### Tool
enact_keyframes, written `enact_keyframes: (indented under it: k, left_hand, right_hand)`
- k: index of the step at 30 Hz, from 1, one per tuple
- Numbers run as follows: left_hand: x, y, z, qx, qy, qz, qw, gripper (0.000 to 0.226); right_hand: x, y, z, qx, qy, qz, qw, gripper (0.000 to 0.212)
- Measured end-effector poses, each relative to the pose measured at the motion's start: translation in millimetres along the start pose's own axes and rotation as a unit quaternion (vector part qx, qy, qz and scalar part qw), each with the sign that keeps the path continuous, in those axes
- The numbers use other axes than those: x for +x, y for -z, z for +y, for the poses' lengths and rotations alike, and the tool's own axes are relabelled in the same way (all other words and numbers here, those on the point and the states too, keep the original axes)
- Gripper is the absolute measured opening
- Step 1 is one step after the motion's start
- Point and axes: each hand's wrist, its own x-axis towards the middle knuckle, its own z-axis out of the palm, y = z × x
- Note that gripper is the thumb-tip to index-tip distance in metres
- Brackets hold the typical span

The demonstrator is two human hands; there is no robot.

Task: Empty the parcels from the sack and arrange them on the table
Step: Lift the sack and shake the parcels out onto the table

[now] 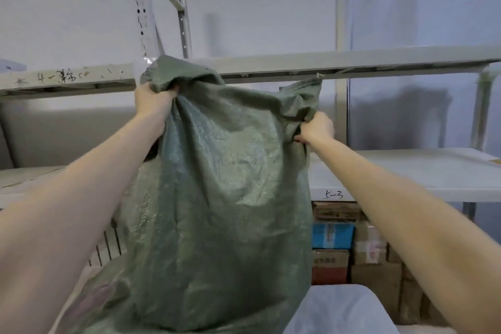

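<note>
A large green woven sack [225, 198] hangs upright in front of me, held high at chest level and filling the middle of the view. My left hand [153, 102] grips its upper left corner. My right hand [315, 127] grips its upper right corner, a little lower. The fabric bulges in its lower half; whatever is inside is hidden. A white-covered table [339, 309] shows below the sack at the lower right. No parcels from the sack are visible.
Grey metal shelving [379, 62] runs across behind the sack, with a white shelf board [420, 173] at the right. Several cardboard boxes [352, 241] are stacked under that shelf. A white wire rack [108, 247] stands at the lower left.
</note>
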Motion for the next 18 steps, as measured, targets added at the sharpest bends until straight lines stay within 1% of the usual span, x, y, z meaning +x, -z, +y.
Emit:
enact_keyframes:
  k: [1,2,3,4,6,7,8,9,10,11,12,13,14,15,16,17,18]
  left_hand:
    - [3,2,1,-0.004,-0.008,0.013,1.0,0.018]
    - [7,2,2,-0.023,-0.019,0.028,0.999,0.017]
    - [9,2,4,-0.043,-0.027,0.042,0.998,0.014]
    - [9,0,4,-0.054,-0.03,0.047,0.997,0.012]
    - [7,-2,0,-0.015,-0.022,0.023,0.999,0.01]
    - [7,0,-1,0.008,-0.017,0.015,1.0,0.018]
    - [10,3,0,0.016,-0.024,0.02,0.999,0.025]
    - [14,6,4,0.005,-0.034,0.035,0.999,0.029]
    - [19,8,4,-0.003,-0.039,0.048,0.998,0.032]
    - [21,10,4,0.002,-0.035,0.038,0.999,0.035]
    - [20,8,0,0.02,-0.021,0.003,1.0,0.041]
    - [15,6,-7,0.041,0.012,-0.054,0.998,0.056]
    - [9,5,-17,0.076,0.059,-0.109,0.989,0.078]
    - [1,6,-28,0.135,0.108,-0.142,0.975,0.105]
    - [-6,10,-42,0.198,0.146,-0.152,0.957,0.128]
    - [-15,15,-54,0.253,0.166,-0.142,0.943,0.141]
    - [-24,20,-68,0.299,0.17,-0.12,0.931,0.145]
  right_hand:
    - [1,3,-1,0.028,0.016,0.015,0.999,0.006]
    - [3,5,-3,0.08,0.033,0.048,0.995,0.007]
    - [4,6,-6,0.11,0.049,0.074,0.99,0.011]
    - [4,3,-11,0.11,0.065,0.072,0.989,0.015]
    - [4,0,-18,0.054,0.088,0.018,0.995,0.016]
    - [5,2,-21,0.048,0.086,0.013,0.995,0.015]
    - [8,7,-23,0.07,0.082,0.034,0.994,0.017]
    - [11,13,-25,0.1,0.075,0.061,0.99,0.02]
    - [15,16,-23,0.108,0.069,0.079,0.989,0.022]
    - [16,15,-22,0.089,0.077,0.07,0.991,0.022]
    - [15,10,-22,0.056,0.086,0.035,0.994,0.02]
    - [14,4,-20,0.035,0.089,0.001,0.995,0.018]
    - [15,0,-17,0.04,0.081,-0.008,0.996,0.017]
    - [13,-1,-14,0.057,0.075,-0.005,0.996,0.017]
    - [13,1,-11,0.082,0.061,0.005,0.995,0.018]
    - [13,3,-7,0.103,0.053,0.015,0.993,0.019]
    - [15,4,-4,0.111,0.053,0.019,0.992,0.019]
